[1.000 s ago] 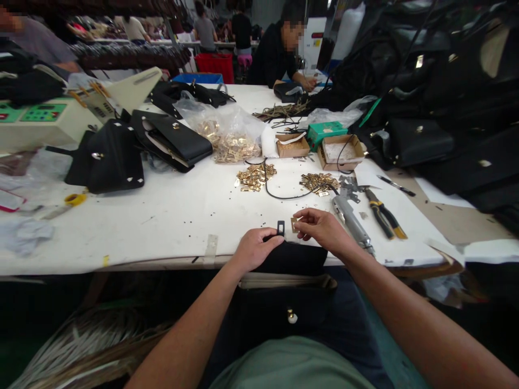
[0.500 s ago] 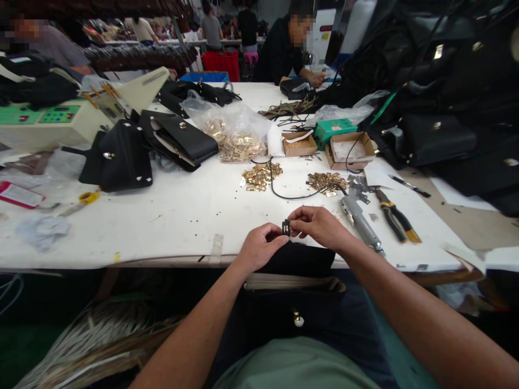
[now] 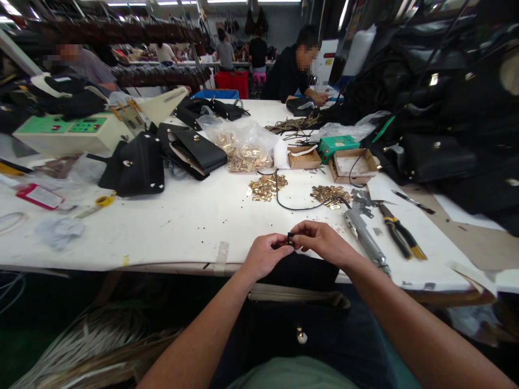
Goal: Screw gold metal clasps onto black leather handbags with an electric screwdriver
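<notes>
A black bag (image 3: 279, 324) with a gold clasp on its front lies on my lap, its black flap (image 3: 306, 268) raised against the table edge. My left hand (image 3: 267, 256) is closed on a small black tab (image 3: 290, 239) with a slot in it, at the flap's upper edge. From the other side, my right hand (image 3: 320, 241) pinches at the same tab with thumb and fingertips. Whatever small piece may be between those fingertips is hidden. Beyond my hands lie two piles of gold metal plates, a left pile (image 3: 267, 187) and a right pile (image 3: 330, 196).
Right of my hands lie a grey corded tool (image 3: 366, 241) and yellow-black pliers (image 3: 401, 232). Farther back are a plastic bag of gold fittings (image 3: 249, 151), cardboard boxes (image 3: 352, 166) and black bags (image 3: 194, 151). A co-worker (image 3: 292, 70) sits across the table.
The view has tilted up, so everything appears lower. My right fingertips have closed in over the tab, which now shows narrower; its slot was plainer before. My left hand keeps its grip.
</notes>
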A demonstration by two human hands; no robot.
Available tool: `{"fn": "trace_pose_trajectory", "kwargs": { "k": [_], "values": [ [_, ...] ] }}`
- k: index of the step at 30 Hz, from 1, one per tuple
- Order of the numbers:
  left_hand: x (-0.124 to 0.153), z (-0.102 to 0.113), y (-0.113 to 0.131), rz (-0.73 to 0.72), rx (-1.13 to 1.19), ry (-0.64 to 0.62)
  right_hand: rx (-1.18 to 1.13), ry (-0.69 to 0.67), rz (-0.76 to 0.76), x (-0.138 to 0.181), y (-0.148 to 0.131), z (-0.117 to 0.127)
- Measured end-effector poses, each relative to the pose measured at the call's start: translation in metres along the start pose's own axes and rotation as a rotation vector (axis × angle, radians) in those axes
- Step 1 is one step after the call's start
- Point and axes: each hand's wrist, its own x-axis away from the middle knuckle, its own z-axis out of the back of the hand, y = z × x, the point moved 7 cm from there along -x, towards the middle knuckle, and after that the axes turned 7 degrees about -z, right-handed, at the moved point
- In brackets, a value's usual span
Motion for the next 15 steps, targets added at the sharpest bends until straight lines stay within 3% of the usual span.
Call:
{"fn": "trace_pose_trajectory", "kwargs": {
  "k": [7, 15],
  "values": [
    [0.002, 0.000, -0.001, -0.018, -0.007, 0.020, 0.153, 0.092, 0.036, 0.001, 0.004, 0.003],
    [-0.005, 0.001, 0.019, -0.059, -0.062, 0.080, 0.056, 0.123, 0.021, 0.003, 0.005, 0.007]
  ]
}}
